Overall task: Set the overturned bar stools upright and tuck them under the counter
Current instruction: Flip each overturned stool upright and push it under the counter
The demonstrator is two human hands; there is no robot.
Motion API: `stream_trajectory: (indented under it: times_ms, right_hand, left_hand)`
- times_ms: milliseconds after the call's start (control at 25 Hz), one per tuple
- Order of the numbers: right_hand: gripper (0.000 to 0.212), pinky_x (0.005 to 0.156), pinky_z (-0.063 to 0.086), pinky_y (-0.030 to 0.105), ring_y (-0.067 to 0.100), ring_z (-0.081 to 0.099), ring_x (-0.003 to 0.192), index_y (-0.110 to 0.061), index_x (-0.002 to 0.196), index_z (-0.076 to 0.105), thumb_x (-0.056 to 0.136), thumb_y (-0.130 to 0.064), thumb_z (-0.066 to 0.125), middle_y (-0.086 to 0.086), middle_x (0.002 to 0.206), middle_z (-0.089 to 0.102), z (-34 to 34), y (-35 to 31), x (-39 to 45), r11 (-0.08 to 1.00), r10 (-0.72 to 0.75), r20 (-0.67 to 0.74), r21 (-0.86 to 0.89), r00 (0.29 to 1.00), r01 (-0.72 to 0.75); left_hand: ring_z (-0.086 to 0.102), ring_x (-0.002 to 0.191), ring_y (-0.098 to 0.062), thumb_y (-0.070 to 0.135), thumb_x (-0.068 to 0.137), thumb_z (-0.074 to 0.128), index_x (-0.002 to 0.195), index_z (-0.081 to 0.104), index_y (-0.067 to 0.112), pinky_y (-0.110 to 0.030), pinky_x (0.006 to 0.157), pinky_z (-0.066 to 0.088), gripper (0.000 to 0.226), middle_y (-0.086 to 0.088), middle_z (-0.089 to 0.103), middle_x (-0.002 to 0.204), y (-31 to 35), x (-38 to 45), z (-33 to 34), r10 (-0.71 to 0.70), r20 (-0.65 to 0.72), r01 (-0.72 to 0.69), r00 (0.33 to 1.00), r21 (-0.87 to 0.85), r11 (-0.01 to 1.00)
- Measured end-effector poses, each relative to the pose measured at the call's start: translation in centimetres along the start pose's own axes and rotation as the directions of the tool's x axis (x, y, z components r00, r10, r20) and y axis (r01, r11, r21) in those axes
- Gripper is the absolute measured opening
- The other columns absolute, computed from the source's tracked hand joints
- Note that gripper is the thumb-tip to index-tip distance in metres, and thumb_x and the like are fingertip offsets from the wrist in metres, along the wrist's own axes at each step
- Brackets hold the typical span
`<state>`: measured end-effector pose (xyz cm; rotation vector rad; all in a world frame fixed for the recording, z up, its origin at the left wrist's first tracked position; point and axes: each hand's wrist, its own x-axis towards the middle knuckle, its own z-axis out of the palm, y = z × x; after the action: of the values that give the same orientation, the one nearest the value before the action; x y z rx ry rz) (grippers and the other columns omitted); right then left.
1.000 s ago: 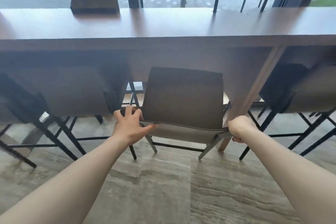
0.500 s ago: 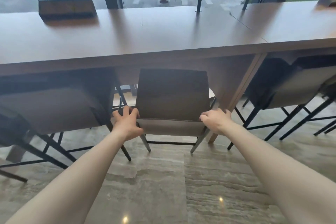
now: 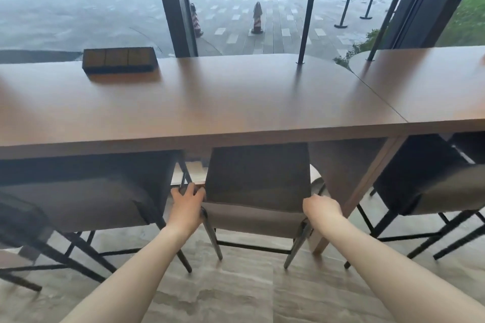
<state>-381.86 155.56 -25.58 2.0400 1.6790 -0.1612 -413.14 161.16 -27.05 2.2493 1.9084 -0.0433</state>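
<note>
A brown upholstered bar stool [image 3: 257, 178] stands upright on black legs, its front part under the long wooden counter [image 3: 210, 107]. My left hand [image 3: 187, 204] grips the stool's near left corner. On the near right corner sits my right hand [image 3: 321, 208], fingers curled over the edge. A second stool [image 3: 84, 196] stands upright under the counter to the left. A third stool [image 3: 430, 186] stands upright under the counter to the right.
A dark box [image 3: 119, 59] lies on the counter at the back left. A slanted wooden counter leg [image 3: 349, 199] stands just right of the middle stool. Black posts [image 3: 308, 8] rise from the counter's far edge before the window. Stone tile floor [image 3: 236, 291] lies below.
The middle stool has slid forward, further under the counter, with both hands on its near corners. My right hand shifted from the frame to the seat corner. The view has tilted up.
</note>
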Motion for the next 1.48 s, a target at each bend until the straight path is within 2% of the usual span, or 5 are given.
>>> stream_trajectory:
  times_ms: [280,600,800,1200,1480]
  right_hand:
    - [0.041,0.078,0.053,0.038,0.03,0.063,0.101,-0.008,0.12,0.061,0.084,0.01,0.055,0.01,0.112,0.062,-1.2,1.6,3.3,0.997,-0.064,-0.016,-0.034,0.998,0.064]
    - [0.04,0.075,0.054,0.037,0.028,0.065,0.103,-0.011,0.118,0.061,0.084,0.008,0.053,0.006,0.113,0.062,-2.3,2.9,6.1,0.994,-0.088,-0.046,-0.071,0.995,0.084]
    - [0.039,0.074,0.051,0.034,0.028,0.064,0.107,-0.01,0.113,0.063,0.082,0.01,0.051,0.005,0.113,0.064,-3.3,3.3,7.8,0.997,-0.05,-0.072,-0.054,0.996,0.046]
    - [0.043,0.069,0.046,0.035,0.027,0.061,0.109,-0.015,0.12,0.062,0.084,0.007,0.051,0.003,0.115,0.061,-4.9,5.5,10.0,0.995,-0.033,-0.019,-0.092,0.999,0.031]
    - [0.033,0.064,0.045,0.034,0.028,0.063,0.104,-0.013,0.113,0.065,0.085,0.003,0.055,0.003,0.109,0.064,-4.6,6.3,10.3,0.992,-0.034,0.021,-0.123,0.999,0.036]
  left_hand:
    - [0.021,0.128,-0.044,-0.016,0.08,0.045,0.125,0.048,0.018,-0.034,0.059,0.048,0.056,0.0,0.038,0.132,0.5,3.6,-0.6,-0.01,-0.028,0.012,1.0,0.069,0.998]
    - [0.028,0.117,-0.034,-0.021,0.074,0.046,0.121,0.052,0.018,-0.03,0.063,0.047,0.061,0.003,0.044,0.126,0.4,5.1,-0.8,0.024,-0.13,-0.021,0.991,0.027,0.999]
    - [0.029,0.119,-0.032,-0.014,0.078,0.048,0.117,0.052,0.02,-0.032,0.069,0.047,0.052,0.003,0.045,0.122,1.0,6.1,-1.5,0.034,-0.145,-0.039,0.989,-0.035,0.999]
    - [0.044,0.099,-0.027,-0.006,0.083,0.052,0.099,0.055,0.024,-0.03,0.057,0.03,0.034,0.005,0.051,0.1,1.8,8.1,-4.2,0.172,-0.103,-0.159,0.98,0.123,0.98]
    - [0.036,0.087,-0.023,-0.001,0.081,0.049,0.09,0.057,0.021,-0.029,0.051,0.027,0.026,0.007,0.049,0.088,2.2,8.0,-3.7,0.203,-0.089,-0.195,0.975,0.093,0.976]
